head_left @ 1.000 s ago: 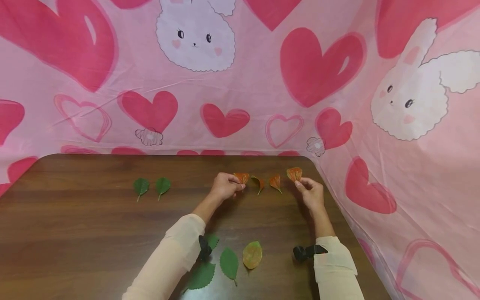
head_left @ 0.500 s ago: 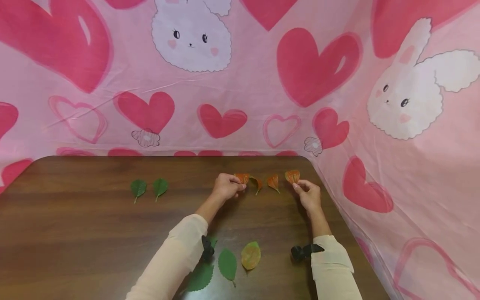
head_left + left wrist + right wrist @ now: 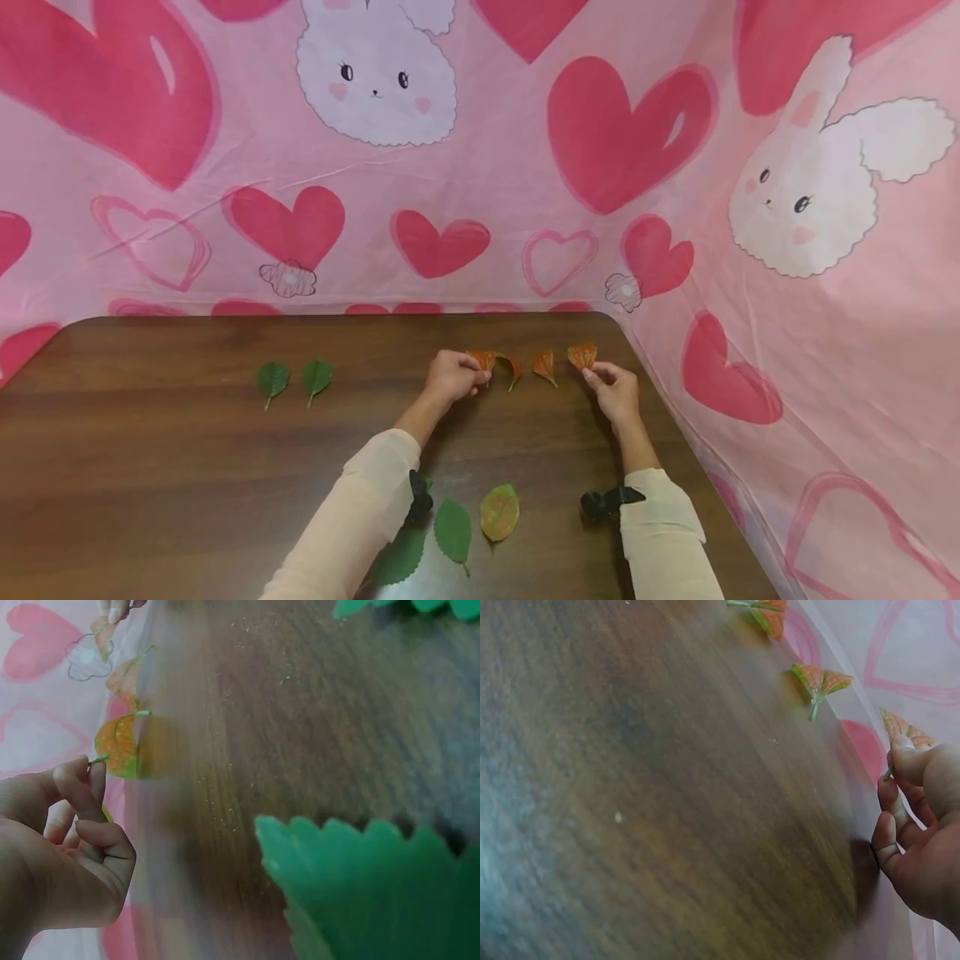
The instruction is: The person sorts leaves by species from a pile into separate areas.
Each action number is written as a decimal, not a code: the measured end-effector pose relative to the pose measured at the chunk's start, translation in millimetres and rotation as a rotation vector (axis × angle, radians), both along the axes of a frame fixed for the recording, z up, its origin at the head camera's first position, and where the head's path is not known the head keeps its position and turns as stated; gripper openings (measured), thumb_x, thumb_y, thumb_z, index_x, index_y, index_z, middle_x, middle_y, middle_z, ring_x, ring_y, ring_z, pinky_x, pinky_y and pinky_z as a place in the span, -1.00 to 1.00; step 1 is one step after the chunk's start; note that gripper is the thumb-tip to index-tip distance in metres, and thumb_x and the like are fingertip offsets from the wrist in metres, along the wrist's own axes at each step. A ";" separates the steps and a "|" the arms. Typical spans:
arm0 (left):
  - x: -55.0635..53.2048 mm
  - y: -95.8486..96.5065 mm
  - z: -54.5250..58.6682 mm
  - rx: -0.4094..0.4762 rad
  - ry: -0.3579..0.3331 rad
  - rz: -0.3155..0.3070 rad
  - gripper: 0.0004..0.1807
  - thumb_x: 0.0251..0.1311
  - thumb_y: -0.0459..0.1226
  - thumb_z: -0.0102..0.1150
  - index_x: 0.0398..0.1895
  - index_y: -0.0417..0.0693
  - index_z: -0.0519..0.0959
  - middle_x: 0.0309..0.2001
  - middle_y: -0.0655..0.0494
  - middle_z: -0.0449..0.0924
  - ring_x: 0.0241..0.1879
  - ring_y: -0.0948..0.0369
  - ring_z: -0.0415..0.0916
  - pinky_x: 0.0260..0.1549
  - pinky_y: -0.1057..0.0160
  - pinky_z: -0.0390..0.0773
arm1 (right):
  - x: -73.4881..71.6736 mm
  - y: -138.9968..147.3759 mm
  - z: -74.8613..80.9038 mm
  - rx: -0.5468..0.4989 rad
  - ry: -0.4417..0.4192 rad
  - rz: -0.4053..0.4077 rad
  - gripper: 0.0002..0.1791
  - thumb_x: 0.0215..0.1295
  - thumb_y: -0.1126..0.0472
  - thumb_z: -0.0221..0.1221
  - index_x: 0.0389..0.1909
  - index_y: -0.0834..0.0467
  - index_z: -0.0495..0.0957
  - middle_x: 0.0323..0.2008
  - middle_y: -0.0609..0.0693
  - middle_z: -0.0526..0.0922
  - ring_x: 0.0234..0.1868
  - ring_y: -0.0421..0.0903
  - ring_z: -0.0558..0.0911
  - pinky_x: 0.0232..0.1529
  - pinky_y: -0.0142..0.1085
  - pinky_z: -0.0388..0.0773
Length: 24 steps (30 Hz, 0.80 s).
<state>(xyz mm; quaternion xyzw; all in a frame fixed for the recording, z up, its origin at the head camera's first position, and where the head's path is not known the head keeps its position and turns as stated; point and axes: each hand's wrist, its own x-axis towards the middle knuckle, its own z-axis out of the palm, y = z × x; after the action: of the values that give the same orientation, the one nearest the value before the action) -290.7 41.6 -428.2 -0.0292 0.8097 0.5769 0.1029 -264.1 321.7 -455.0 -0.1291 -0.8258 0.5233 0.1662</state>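
Four kinds of grip aside, both hands work at an row of orange leaves near the table's far edge. My left hand [image 3: 452, 375] pinches the stem of the leftmost orange leaf [image 3: 482, 359]; in the left wrist view the fingers hide most of that leaf. Right beside it lies a curled orange leaf [image 3: 512, 370], then another orange leaf [image 3: 544, 365]. At the row's right end, my right hand [image 3: 618, 393] holds an orange leaf [image 3: 906, 727] by its stem between thumb and finger.
Two small green leaves [image 3: 273, 379] lie at the back left. Nearer the front are a green leaf [image 3: 452, 532], a yellowish leaf [image 3: 499, 512] and a serrated green leaf [image 3: 400, 557], partly under the left sleeve. A pink heart-printed cloth [image 3: 495, 167] hangs behind the table [image 3: 187, 467].
The leaf in the left hand has come closer to the curled leaf beside it. The right hand's leaf has come slightly nearer the person. The head view has shifted a little.
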 end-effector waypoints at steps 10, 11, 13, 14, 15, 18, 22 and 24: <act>-2.3 1.1 -7.9 -0.024 0.010 0.000 -0.87 0.11 -0.34 0.47 -0.33 -0.23 0.75 -0.31 -0.06 0.75 -0.68 0.37 0.44 -0.64 0.47 0.44 | -1.2 -1.8 -1.0 0.023 -0.032 0.001 -0.72 0.32 0.39 0.28 -0.04 0.51 0.62 -0.30 0.09 0.74 -0.39 -0.52 0.46 -0.29 -0.66 0.42; -2.6 1.1 -8.2 -0.027 0.010 0.000 -0.87 0.11 -0.34 0.47 -0.33 -0.23 0.74 -0.31 -0.06 0.75 -0.68 0.37 0.44 -0.64 0.47 0.44 | -1.5 -2.1 -1.3 0.031 -0.033 -0.001 -0.72 0.32 0.38 0.29 -0.04 0.51 0.62 -0.28 0.12 0.75 -0.39 -0.52 0.46 -0.29 -0.66 0.41; -3.2 1.4 -8.8 -0.033 0.003 0.002 -0.87 0.10 -0.34 0.48 -0.33 -0.23 0.74 -0.30 -0.06 0.74 -0.68 0.37 0.44 -0.65 0.48 0.44 | -1.9 -2.5 -1.6 0.047 -0.033 -0.001 -0.73 0.32 0.38 0.29 -0.05 0.50 0.63 -0.26 0.18 0.75 -0.39 -0.51 0.46 -0.29 -0.66 0.41; -3.3 1.6 -9.3 -0.040 0.004 0.002 -0.88 0.10 -0.34 0.48 -0.34 -0.23 0.74 -0.30 -0.07 0.74 -0.68 0.37 0.44 -0.65 0.48 0.44 | -2.4 -2.6 -2.0 0.055 -0.030 -0.005 -0.74 0.31 0.38 0.30 -0.06 0.49 0.64 -0.24 0.22 0.75 -0.39 -0.50 0.46 -0.28 -0.66 0.41; -3.7 2.1 -9.9 -0.045 0.002 0.002 -0.88 0.10 -0.34 0.48 -0.35 -0.23 0.74 -0.31 -0.06 0.74 -0.68 0.37 0.44 -0.65 0.47 0.43 | -2.6 -2.7 -2.6 0.067 -0.027 -0.007 -0.74 0.31 0.38 0.31 -0.07 0.48 0.65 -0.23 0.25 0.75 -0.39 -0.50 0.46 -0.28 -0.65 0.40; -4.2 3.5 -11.5 -0.068 0.002 0.001 -0.88 0.10 -0.33 0.48 -0.39 -0.23 0.74 -0.35 -0.04 0.72 -0.69 0.36 0.43 -0.66 0.47 0.41 | -3.0 -2.3 -4.1 0.106 -0.020 -0.009 -0.75 0.30 0.37 0.32 -0.10 0.47 0.66 -0.21 0.29 0.75 -0.38 -0.48 0.47 -0.28 -0.65 0.39; -4.7 5.8 -13.2 -0.088 -0.003 -0.005 -0.88 0.11 -0.32 0.48 -0.40 -0.23 0.74 -0.39 -0.01 0.68 -0.69 0.36 0.42 -0.67 0.46 0.40 | -3.0 -2.0 -5.7 0.146 -0.015 -0.005 -0.76 0.28 0.36 0.34 -0.13 0.45 0.68 -0.19 0.33 0.76 -0.35 -0.44 0.49 -0.27 -0.64 0.39; -5.3 7.0 -13.8 -0.094 -0.014 -0.005 -0.88 0.12 -0.32 0.48 -0.40 -0.22 0.74 -0.41 0.01 0.67 -0.69 0.36 0.42 -0.67 0.46 0.40 | -3.4 -1.9 -6.4 0.158 -0.015 0.001 -0.77 0.28 0.35 0.34 -0.13 0.45 0.69 -0.17 0.34 0.76 -0.34 -0.42 0.50 -0.25 -0.63 0.40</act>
<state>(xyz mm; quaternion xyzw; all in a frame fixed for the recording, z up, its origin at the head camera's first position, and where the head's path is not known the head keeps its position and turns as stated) -296.0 48.7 -442.0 -0.0362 0.8354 0.5377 0.1083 -267.5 319.8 -461.4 -0.1191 -0.8659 0.4554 0.1694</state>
